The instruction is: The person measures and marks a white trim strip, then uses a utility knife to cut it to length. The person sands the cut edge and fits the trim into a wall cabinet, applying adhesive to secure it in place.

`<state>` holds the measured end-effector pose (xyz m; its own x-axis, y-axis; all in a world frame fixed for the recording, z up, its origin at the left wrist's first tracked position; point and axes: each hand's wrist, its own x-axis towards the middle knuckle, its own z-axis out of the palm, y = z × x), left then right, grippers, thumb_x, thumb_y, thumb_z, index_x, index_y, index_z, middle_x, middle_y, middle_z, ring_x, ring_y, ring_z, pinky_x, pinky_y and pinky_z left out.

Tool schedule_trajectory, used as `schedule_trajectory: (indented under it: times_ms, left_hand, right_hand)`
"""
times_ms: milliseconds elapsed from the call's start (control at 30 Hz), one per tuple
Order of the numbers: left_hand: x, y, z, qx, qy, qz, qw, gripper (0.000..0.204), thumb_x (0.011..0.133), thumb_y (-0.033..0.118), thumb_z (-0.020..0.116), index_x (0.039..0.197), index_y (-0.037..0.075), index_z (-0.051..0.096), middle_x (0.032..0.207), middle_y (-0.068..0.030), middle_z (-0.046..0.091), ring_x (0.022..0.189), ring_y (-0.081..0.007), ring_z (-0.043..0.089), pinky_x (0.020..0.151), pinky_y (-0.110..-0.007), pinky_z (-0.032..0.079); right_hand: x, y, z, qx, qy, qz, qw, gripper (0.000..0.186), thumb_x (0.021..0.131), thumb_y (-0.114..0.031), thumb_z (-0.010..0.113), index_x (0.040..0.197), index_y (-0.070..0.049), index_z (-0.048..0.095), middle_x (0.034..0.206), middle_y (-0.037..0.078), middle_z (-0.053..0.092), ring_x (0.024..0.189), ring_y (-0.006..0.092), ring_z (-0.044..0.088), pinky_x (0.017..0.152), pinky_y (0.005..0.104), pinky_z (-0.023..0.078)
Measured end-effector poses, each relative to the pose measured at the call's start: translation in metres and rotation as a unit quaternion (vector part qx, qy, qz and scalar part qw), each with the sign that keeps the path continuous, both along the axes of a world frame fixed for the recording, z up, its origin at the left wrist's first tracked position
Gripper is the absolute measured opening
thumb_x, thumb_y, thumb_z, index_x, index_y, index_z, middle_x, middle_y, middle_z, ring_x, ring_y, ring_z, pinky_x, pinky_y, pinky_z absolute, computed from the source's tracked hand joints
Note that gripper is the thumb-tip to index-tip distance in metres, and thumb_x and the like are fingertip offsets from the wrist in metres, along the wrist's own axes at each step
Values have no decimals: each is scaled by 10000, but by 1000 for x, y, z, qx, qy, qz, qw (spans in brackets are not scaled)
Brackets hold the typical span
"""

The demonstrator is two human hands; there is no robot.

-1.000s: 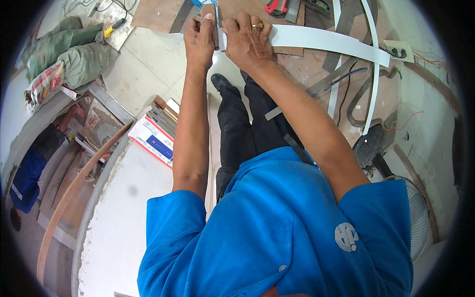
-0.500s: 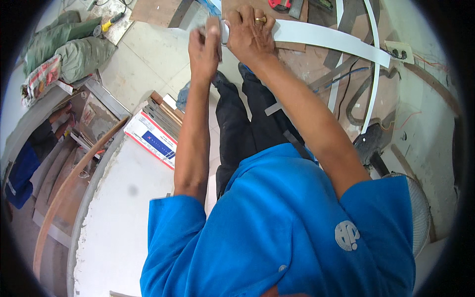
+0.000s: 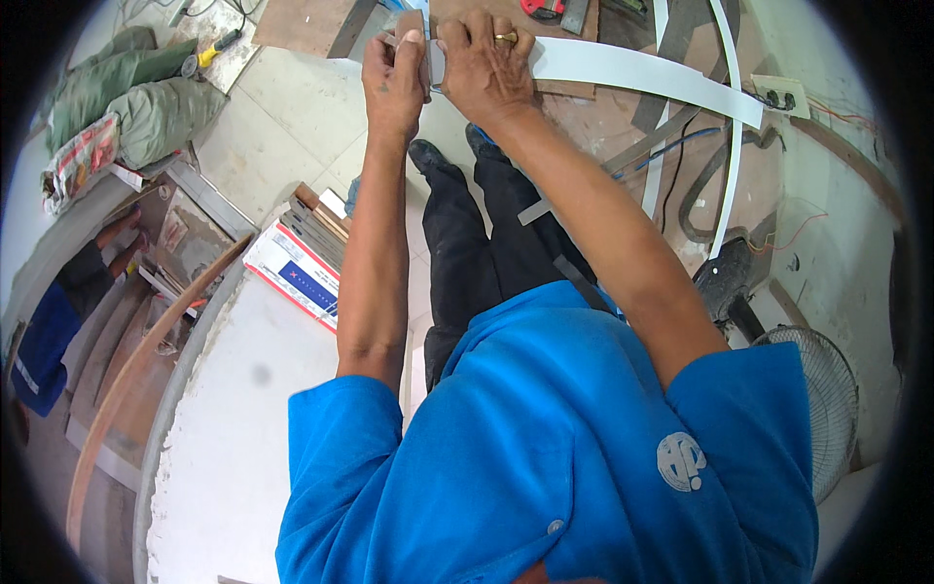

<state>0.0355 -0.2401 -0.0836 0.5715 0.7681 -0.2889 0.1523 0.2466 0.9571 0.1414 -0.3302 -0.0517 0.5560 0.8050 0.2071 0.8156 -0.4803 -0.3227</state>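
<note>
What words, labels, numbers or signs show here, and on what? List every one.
Blue shirt: a round pale emblem with letter-like shapes on the chest; I won't copy its lettering.
White, red-edged box: pale marks on its blue panel, too small to read surely.
Sack at left: red and grey print, too blurred to read.

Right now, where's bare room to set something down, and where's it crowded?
Tile floor: bare patch between green bundle and left forearm, below the brown board. White surface: bare below the box, beside the left sleeve; can't tell if it's level. Crowded: right of the right hand, where white strips, grey strips and a black cord lie.
</note>
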Motion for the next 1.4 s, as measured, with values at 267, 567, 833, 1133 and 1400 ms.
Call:
schedule_trajectory:
  times_ms: [267, 567, 833, 1133, 1400]
  left_hand:
    - [3, -6, 9, -41, -13, 15, 999, 407, 1016, 358, 658, 1073, -35, 568, 750, -63, 580, 553, -100, 522, 455, -272, 412]
    - [5, -7, 13, -51, -25, 20, 998, 409, 1021, 384, 657, 1038, -12, 551, 712, -55, 567, 522, -102, 508, 444, -265, 409]
    - [5, -7, 11, -52, -26, 26, 998, 446, 1003, 437, 669, 994, 6, 557, 770, -78, 582, 551, -109, 526, 444, -259, 402]
    - [-40, -8, -3, -128, -28, 83, 988, 307, 1031, 355, 635, 974, 71, 534, 732, -18, 559, 546, -94, 513, 446, -264, 398]
    - [9, 4, -4, -66, -48, 22, 996, 394, 1025, 389, 642, 1034, 5, 553, 772, -65, 597, 561, -119, 565, 425, -276, 446]
  right_hand:
    - [-4, -4, -5, 17, -9, -3, 1000, 237, 909, -172, 563, 1116, -72, 619, 1135, 179, 581, 1104, 387, 565, 950, 553, 400]
    - [1, -2, -5, 25, 10, -1, 1000, 238, 910, -170, 568, 1121, -73, 620, 1129, 170, 581, 1109, 372, 559, 955, 538, 394]
    - [1, -1, -2, 9, -27, -6, 1000, 220, 917, -179, 580, 1112, -87, 620, 1110, 154, 583, 1088, 363, 573, 936, 536, 410]
    - [1, -1, -7, 4, -37, -6, 999, 207, 933, -221, 612, 1108, -112, 622, 1086, 124, 569, 1092, 344, 558, 931, 537, 378]
    - [1, -4, -18, -22, -43, 1, 999, 234, 974, -266, 641, 1155, -123, 598, 1135, 110, 529, 1134, 325, 507, 954, 533, 316]
